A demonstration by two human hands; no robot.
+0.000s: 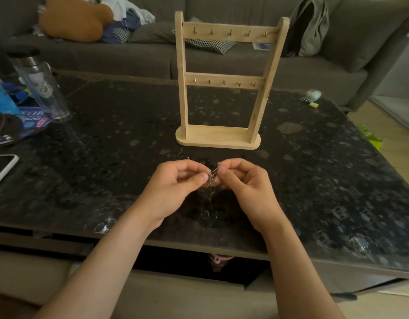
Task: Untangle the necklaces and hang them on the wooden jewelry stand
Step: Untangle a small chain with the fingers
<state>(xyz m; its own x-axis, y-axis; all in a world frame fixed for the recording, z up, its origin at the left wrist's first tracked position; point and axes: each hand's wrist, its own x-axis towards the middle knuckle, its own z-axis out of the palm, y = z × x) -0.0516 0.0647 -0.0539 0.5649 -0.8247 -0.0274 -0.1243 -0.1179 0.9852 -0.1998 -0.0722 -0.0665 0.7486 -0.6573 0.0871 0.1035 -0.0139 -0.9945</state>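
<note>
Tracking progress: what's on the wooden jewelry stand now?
Nothing: both hook rows of the wooden jewelry stand are bare. The necklaces are pinched between left hand and right hand, whose fingers cover part of them.

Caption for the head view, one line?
Left hand and right hand pinch tangled necklaces over the table, in front of the wooden jewelry stand.

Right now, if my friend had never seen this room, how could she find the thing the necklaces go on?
Start at the big dark speckled table in front of the grey sofa. Near its middle stands the wooden jewelry stand. It is the only pale wood thing there, an upright frame with two crossbars of small hooks, all bare.
</note>
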